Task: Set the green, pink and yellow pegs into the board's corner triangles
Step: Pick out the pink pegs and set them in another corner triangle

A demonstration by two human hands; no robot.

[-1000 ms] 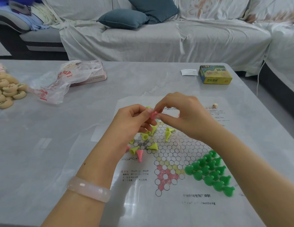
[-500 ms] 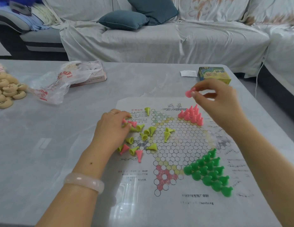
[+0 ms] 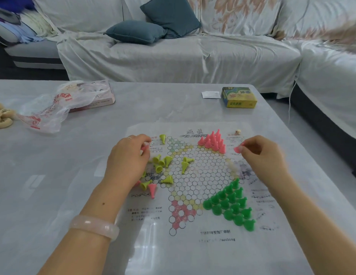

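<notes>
The right hand (image 3: 262, 153) is curled, pinching a single pink peg (image 3: 237, 149) between thumb and fingertip just above the paper, a little to the right of the cluster of pink pegs (image 3: 213, 140) that stand upright, tightly packed, in the board's far corner triangle. The left hand (image 3: 127, 157) lies knuckles-up on the left edge of the board (image 3: 195, 175), its fingers bent down over loose pieces; something pink shows under the fingertips, but whether it is actually gripped cannot be told. Just right of that hand the yellow pegs (image 3: 163, 161) are scattered, most tipped on their sides across the hexagon cells, one standing apart near the top, and a fallen pink piece (image 3: 152, 190) lies by the wrist. The green pegs (image 3: 231, 205) fill the near-right triangle in neat upright rows. All the pegs are small glossy plastic cones with round flared bases; the board is a thin printed sheet, flat on a smooth, pale, faintly reflective table (image 3: 54, 185). A translucent pale-pink bangle (image 3: 93, 227) circles the left wrist.
</notes>
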